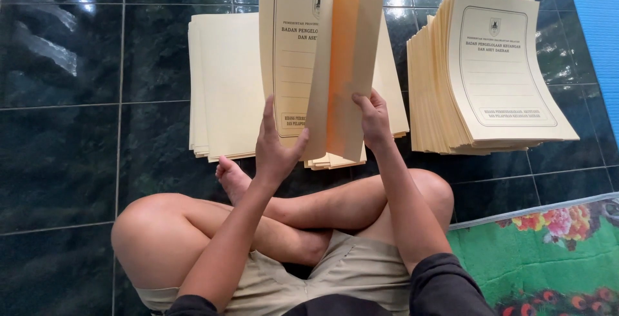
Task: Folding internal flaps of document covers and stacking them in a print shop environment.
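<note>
I sit cross-legged on a dark tiled floor and hold a cream paper folder upright in front of me, partly opened so its orange-tinted inside shows. My left hand grips the printed front cover near its lower edge. My right hand pinches the bottom of the back flap. Behind the folder a flat stack of plain cream sheets lies on the floor. To the right sits a tall fanned pile of printed cream folders.
Dark glossy floor tiles stretch to the left. A green mat with a flower pattern lies at the lower right, and a blue mat at the upper right. My bare knees and foot are below the folder.
</note>
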